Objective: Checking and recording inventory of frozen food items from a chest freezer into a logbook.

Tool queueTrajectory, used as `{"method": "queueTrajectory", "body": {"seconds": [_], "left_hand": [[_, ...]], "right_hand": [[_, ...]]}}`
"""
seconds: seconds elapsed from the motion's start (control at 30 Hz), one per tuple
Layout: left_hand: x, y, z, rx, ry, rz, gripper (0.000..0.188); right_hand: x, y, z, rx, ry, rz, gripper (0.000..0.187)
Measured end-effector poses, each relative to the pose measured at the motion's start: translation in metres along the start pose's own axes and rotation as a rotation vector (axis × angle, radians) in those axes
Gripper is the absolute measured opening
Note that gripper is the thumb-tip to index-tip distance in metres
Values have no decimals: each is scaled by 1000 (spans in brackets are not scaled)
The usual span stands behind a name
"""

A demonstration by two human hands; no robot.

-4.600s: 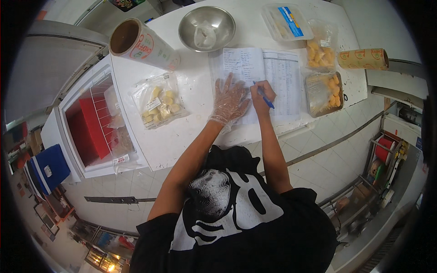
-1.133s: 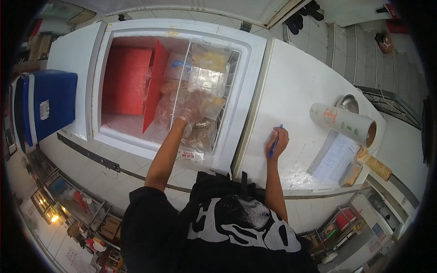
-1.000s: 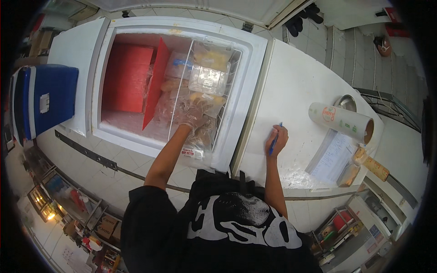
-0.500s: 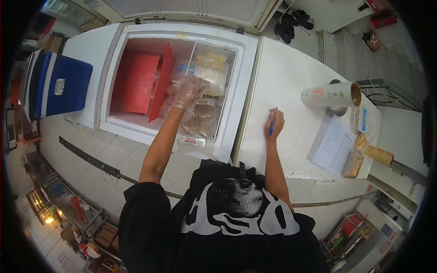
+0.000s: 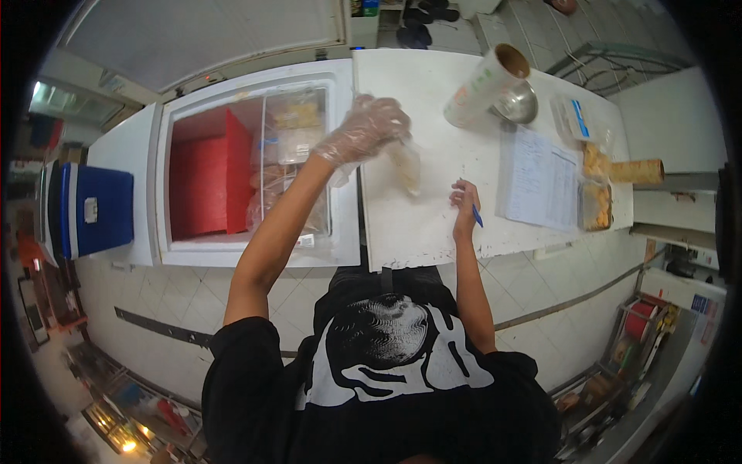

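Dangling a pale, translucent bag (image 5: 406, 168), the left hand (image 5: 372, 125) grips it; the right hand (image 5: 464, 203) holds a pen (image 5: 478, 216).

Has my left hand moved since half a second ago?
Yes: your left hand has moved right, out of the chest freezer and over the white tabletop.

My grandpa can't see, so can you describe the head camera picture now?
A gloved left hand holds a clear bag over a white counter, while the bare right hand holds a blue pen. An open freezer stands at left.
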State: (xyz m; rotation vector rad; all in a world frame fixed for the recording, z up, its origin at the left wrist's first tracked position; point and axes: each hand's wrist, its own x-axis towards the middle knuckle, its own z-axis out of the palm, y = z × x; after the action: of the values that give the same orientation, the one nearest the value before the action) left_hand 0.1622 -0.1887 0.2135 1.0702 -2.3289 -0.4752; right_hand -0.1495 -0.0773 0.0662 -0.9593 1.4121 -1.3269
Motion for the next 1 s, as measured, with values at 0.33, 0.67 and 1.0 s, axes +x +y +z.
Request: {"method": "queueTrajectory", "body": {"seconds": [0.33,0.67,1.0], "left_hand": [[50,30,58,266,226,-47,26],[-24,154,177,-225,379,-366,20],[12,232,234,-326,223,-444,20]], "right_hand": [[-63,15,-168,63,148,76,43],[12,-14,-239,-95,87,-90,38],[111,4,-184,-525,-316,-260,26]]}}
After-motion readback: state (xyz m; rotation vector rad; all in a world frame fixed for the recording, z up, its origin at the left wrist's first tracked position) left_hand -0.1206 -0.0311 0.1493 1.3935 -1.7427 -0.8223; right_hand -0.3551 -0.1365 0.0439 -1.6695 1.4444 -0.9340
